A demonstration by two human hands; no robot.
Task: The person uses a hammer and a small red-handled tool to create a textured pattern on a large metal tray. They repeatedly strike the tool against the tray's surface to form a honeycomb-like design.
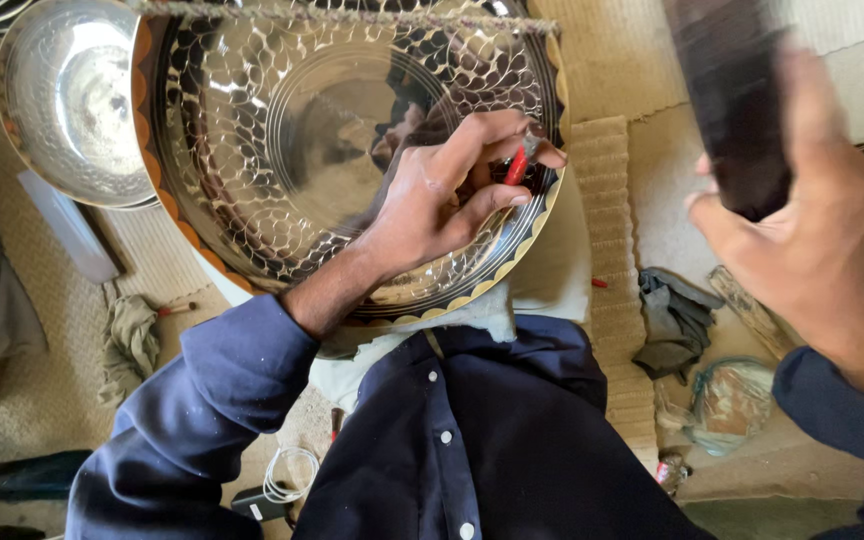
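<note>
pinching a thin red-handled tool (518, 165) between thumb and fingers, the left hand (447, 195) presses its tip on the near right rim of the large engraved metal tray (282, 130). right hand (802, 230), raised at right, grips a dark blurred block (737, 100). a plain metal bowl (72, 100) sits far left.

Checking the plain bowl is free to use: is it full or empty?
Empty: the plain metal bowl shows only bare, shiny interior.

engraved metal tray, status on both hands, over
Left hand pinching red-handled chisel against large round engraved metal tray. Right hand raised, gripping dark blurred mallet. Nothing between them.
</note>
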